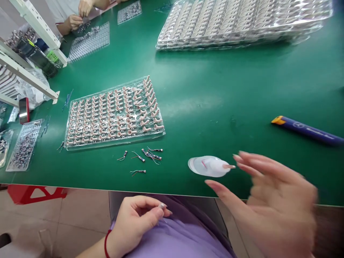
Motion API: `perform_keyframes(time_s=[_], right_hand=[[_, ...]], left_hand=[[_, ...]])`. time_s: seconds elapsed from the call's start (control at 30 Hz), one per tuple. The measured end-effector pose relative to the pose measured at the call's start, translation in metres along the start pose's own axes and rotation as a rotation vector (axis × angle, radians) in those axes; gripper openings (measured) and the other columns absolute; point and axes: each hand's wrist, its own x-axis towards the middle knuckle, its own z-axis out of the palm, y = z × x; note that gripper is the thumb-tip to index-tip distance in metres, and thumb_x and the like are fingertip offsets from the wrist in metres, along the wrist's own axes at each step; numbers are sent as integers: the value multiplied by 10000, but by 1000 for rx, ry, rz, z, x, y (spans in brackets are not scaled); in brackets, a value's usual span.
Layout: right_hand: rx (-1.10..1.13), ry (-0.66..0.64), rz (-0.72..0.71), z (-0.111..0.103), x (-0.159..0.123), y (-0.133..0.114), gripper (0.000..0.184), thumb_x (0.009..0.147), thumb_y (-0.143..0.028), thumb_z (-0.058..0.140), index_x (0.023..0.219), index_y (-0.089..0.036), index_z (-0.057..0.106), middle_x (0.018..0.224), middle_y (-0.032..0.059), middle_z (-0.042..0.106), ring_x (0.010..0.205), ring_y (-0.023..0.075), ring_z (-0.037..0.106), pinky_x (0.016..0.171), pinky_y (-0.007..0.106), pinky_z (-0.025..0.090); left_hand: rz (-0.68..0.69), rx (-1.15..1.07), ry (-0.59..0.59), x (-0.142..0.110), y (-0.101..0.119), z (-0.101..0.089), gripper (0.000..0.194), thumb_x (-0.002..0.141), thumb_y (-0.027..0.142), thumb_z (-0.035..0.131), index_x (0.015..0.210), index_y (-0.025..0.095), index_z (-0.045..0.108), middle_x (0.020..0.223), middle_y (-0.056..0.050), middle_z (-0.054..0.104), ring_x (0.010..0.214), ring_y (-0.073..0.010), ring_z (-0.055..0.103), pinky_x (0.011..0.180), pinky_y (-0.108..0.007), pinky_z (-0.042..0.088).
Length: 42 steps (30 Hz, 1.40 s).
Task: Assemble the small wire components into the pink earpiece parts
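Observation:
My left hand [138, 220] is closed in a pinch above my lap, just off the table edge. A small pale tip shows between its thumb and finger; the rest of that piece is hidden. My right hand [271, 200] is open, thumb and fingers spread, slightly blurred. Nothing is between its fingers. Just beyond its fingertips a translucent squeeze bottle [209, 166] with a thin nozzle lies on its side, nozzle toward the hand. Left of the bottle are several small circuit boards with wires [152, 154]. Behind them a clear tray [115, 141] holds rows of pale pink earphone-like housings [110, 114].
A stack of clear trays [242, 44] stands at the back. A blue and yellow box cutter-like object [306, 130] lies at right. At left are a tray of small parts [24, 147], a red phone [24, 110] and a white metal frame [29, 75]. Another person's hands [77, 18] work at far left.

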Motion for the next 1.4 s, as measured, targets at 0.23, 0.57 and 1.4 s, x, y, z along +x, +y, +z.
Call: perform_keyframes(time_s=[0.23,0.57,1.4], right_hand=[[236,-547,-226,8,-20,-35,328,890,-41,532,1147,-213,642,885,61,659,767,155,659,642,219,563],[359,-728,-114,15,-25,-34,299,880,-3,438,1036,-225,563,875,44,635,761,132,641,674,199,562],[460,-456,73,17,-35,-36,184,886,-154,637,1034,-261,618,871,29,710,821,144,700,752,195,590]], left_hand=[[-72,-64,-133,4,4,1,334,704,459,793,772,132,785,668,-68,733,545,-86,548,564,-196,445],[-20,-69,-229,3,4,3,272,730,422,779,768,154,804,636,-37,663,570,-88,518,575,-202,422],[418,273,-80,-5,6,6,144,815,270,711,857,165,801,748,-88,744,684,-157,640,664,-240,488]])
